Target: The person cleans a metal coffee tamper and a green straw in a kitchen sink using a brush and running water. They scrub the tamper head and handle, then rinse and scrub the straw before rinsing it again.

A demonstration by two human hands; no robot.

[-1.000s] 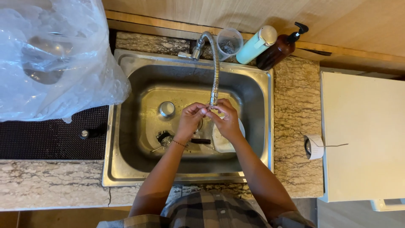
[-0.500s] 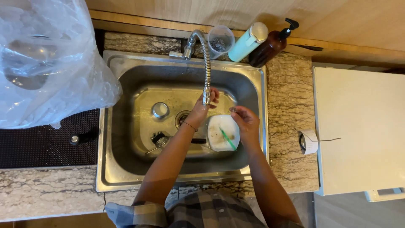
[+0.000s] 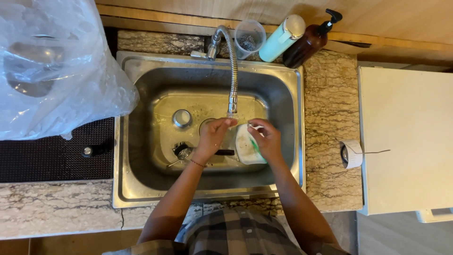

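The right hand (image 3: 268,139) grips a small white dish (image 3: 246,145) with a green sponge (image 3: 255,146), at 3 o'clock in the sink (image 3: 141,75). The left hand (image 3: 213,134) curls at the tap (image 3: 232,71) end. Wet, the dish looks slippery, stiff and breakable; best held by its rim.

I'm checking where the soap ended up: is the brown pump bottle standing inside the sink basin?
No, the brown pump bottle stands on the stone counter behind the sink, beside a pale green bottle.
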